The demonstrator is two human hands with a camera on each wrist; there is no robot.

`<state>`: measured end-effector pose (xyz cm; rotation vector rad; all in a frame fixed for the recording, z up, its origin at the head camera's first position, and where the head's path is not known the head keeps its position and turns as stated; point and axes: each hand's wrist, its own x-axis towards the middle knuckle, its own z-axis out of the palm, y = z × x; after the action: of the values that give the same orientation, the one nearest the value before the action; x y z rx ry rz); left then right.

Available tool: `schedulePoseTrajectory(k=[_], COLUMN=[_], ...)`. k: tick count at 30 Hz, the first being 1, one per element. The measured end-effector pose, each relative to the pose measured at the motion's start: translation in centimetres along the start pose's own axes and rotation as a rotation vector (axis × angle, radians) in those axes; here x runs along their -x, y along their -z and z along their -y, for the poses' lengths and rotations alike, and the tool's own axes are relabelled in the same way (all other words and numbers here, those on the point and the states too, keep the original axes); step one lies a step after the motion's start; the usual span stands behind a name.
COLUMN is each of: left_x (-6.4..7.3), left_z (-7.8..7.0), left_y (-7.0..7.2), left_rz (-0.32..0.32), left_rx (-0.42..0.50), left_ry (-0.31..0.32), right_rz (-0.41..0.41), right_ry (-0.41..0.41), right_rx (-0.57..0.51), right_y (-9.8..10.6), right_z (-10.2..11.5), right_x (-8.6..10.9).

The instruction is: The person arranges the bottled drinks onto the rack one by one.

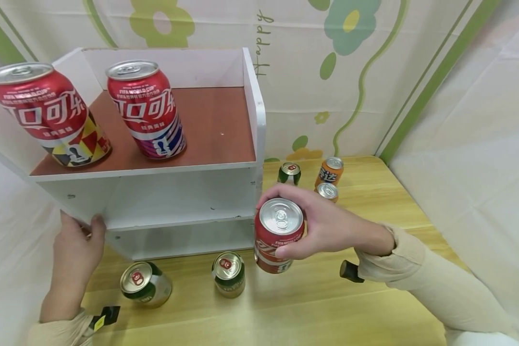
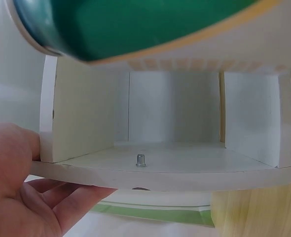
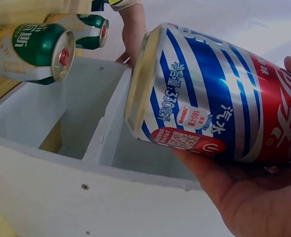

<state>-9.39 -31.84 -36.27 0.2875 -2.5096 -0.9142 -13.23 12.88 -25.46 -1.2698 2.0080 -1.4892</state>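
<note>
My right hand (image 1: 324,228) holds a red cola can (image 1: 265,242) upright, fingers and thumb around its sides, just right of a small white shelf unit (image 1: 254,105). The right wrist view shows blue and silver stripes near that can's base (image 3: 200,94). At the unit's left side, my left hand (image 1: 78,247) grips the panel edge, with fingers under the board (image 2: 170,177) in the left wrist view. On the unit's brown top shelf (image 1: 216,125) stand two more red cola cans, one at the left (image 1: 47,115) and one nearer the middle (image 1: 147,110).
Two green-and-gold cans, one left (image 1: 149,286) and one middle (image 1: 229,281), stand before the unit on the wood-grain table (image 1: 311,307). Behind my right hand are another green can (image 1: 289,174) and two orange cans (image 1: 329,172). A flowered cloth (image 1: 302,96) hangs behind.
</note>
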Motion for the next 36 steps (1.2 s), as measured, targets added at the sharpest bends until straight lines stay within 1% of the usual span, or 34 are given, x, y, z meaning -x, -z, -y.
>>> schedulePoseTrajectory(k=[5, 10, 17, 24, 29, 36], left_x=[0.1, 0.0, 0.0, 0.0, -0.1, -0.4], left_z=[0.1, 0.1, 0.3, 0.2, 0.0, 0.2], left_y=[0.1, 0.0, 0.0, 0.1, 0.1, 0.1], left_rz=[-0.003, -0.013, -0.011, -0.004, -0.006, 0.001], left_rx=[0.005, 0.005, 0.010, 0.008, 0.012, 0.008], left_ry=[0.002, -0.010, -0.010, -0.004, 0.003, 0.002], right_rz=[0.016, 0.013, 0.014, 0.022, 0.027, 0.019], right_ry=[0.015, 0.040, 0.081, 0.058, 0.081, 0.092], right_rx=[0.028, 0.064, 0.058, 0.051, 0.075, 0.057], right_y=[-0.6, -0.9, -1.1, -0.3, 0.4, 1.6], right_z=[0.8, 1.4, 2.9, 4.8, 5.9, 7.1], right_x=[-1.5, -2.9, -5.2, -6.7, -7.3, -8.2])
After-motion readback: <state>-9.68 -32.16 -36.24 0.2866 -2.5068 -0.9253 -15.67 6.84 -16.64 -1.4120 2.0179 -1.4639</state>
